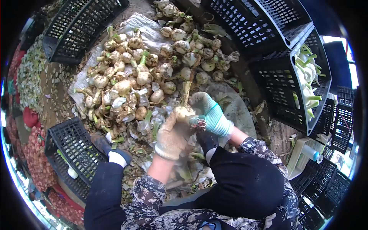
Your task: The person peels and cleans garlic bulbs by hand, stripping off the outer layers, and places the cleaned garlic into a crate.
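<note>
My left hand (170,138), in a dirty beige glove, is closed around an onion-like bulb (183,112). The bulb's dry cut stalk (186,92) points up and away from me. Against its right side, my right hand (214,117), in a teal and grey glove, has its fingers curled in. A small dark reddish object (199,122) shows at those fingers, but its kind is unclear. Just beyond both hands lies a large heap of soil-stained bulbs (123,87) with short stalks, mixed with loose skins. Parts of the left hand are blurred.
A black crate (274,90) at right holds whitish bulbs with green stalks (307,73). Other black crates stand at upper left (82,28), upper right (245,25) and lower left (73,147). Reddish sacks (38,161) line the far left. Peelings (188,174) litter the ground around my feet.
</note>
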`<state>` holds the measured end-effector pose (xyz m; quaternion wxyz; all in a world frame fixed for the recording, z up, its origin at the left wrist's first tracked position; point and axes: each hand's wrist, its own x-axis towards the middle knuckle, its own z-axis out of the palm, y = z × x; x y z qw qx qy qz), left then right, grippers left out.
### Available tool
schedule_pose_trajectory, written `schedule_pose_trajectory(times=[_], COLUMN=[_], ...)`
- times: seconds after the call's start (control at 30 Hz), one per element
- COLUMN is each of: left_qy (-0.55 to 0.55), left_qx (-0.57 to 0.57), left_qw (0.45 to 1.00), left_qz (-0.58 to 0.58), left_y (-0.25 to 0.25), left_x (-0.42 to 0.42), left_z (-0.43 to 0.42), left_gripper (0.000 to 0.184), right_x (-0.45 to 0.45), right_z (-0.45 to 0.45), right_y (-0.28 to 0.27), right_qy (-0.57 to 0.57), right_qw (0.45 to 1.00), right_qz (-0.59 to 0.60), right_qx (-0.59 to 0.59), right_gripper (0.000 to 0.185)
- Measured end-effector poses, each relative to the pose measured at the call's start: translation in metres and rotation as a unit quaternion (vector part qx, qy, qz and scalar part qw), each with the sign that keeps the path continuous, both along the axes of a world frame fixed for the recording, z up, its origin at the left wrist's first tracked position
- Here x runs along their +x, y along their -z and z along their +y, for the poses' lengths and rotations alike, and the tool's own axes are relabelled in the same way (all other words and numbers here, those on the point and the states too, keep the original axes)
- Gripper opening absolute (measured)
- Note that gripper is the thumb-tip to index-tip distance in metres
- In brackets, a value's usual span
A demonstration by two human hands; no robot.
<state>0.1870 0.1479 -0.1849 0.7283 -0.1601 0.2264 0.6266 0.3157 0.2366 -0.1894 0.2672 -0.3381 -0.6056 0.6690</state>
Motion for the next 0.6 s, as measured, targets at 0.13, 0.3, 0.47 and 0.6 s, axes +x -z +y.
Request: schedule_pose_trajectory(times=[0.13,0.3,0.47,0.6], left_qy=[-0.060,-0.017,-0.006,0.005], left_qx=[0.006,-0.044,-0.017,-0.008], left_qw=[0.958,0.764,0.599,0.649], left_qz=[0.279,0.643,0.800,0.761], left_y=[0.007,-0.008,0.008,0.002], left_x=[-0.011,-0.002,-0.008,-0.008], left_z=[-0.007,-0.005,-0.014,-0.012], left_gripper=[0.051,0.054,0.058,0.055], right_x=[0.006,-0.024,-0.028,-0.020], right_z=[0.017,0.002,-0.004,-0.003], right_y=[0.010,0.018,0.035,0.015], right_qy=[0.034,0.065,0.029,0.031], right_qw=[0.982,0.973,0.996,0.989], right_qz=[0.004,0.015,-0.072,-0.012], right_qx=[-0.188,-0.222,-0.039,-0.142], right_gripper=[0.028,0.017,0.025,0.030])
